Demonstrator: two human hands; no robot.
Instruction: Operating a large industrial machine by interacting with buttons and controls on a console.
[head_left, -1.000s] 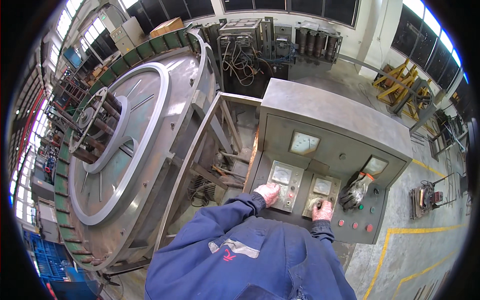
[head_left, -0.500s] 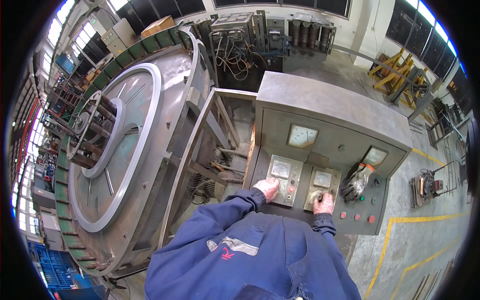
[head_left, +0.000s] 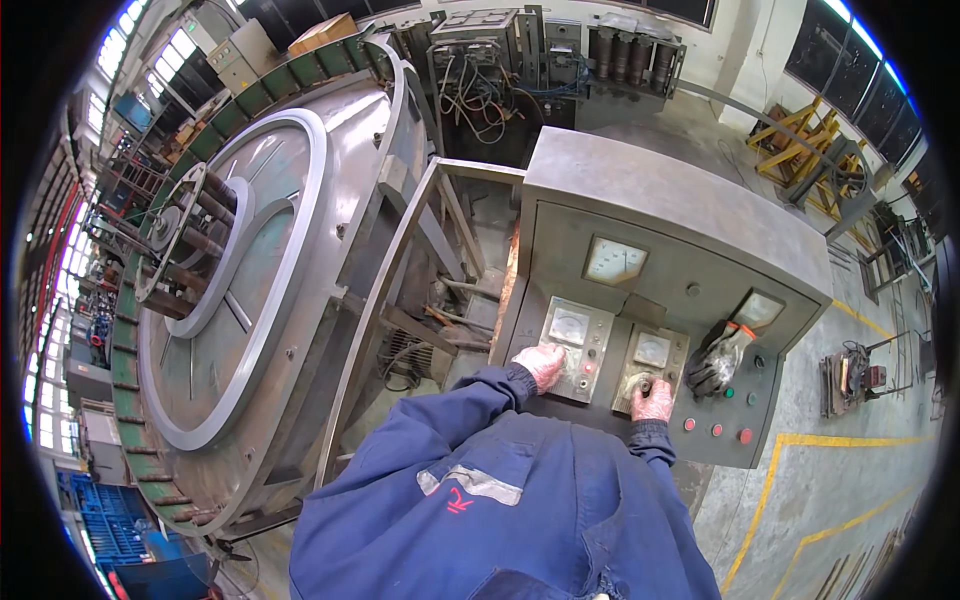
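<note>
The right hand point(head_left: 655, 403) pinches a dark knob point(head_left: 645, 386); the left hand point(head_left: 541, 367) curls, grip unclear. If nudged, the gloves point(head_left: 716, 364) could press the green button point(head_left: 729, 394).

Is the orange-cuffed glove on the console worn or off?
Off: the glove lies on the console, with the right hand at a knob and the left hand at the left dial plate.

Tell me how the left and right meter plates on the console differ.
The left meter plate has the left hand at its left side, while the right meter plate has the right hand at a dark knob. The left plate sits nearer the left edge of the console; the right plate is closer to the red buttons. Both are pale, roughly rectangular, with a meter toward the top.
</note>
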